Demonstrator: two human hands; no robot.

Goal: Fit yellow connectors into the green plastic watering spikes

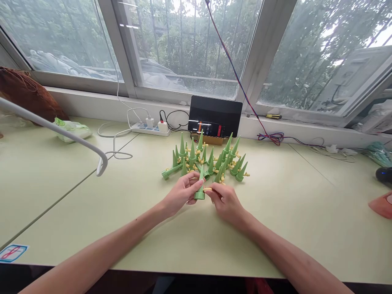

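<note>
In the head view my left hand (183, 192) is closed around a green plant watering spike (199, 195), its point up and its wide ribbed collar at the bottom. My right hand (226, 202) pinches a small yellow valve (208, 189) at the spike's side, close above the collar. Whether the valve sits inside the spike I cannot tell. Just beyond my hands stands a cluster of similar green spikes (192, 152), most upright with yellow valves at their sides. One green spike (170, 171) lies on its side at the cluster's left.
A black tablet (215, 114) leans on a small cardboard box (211, 141) behind the cluster. A white power strip (153, 129) with plugs and cables is left of it. A grey metal bar (61, 130) crosses the left side. The pale green table (257, 237) extends around my arms.
</note>
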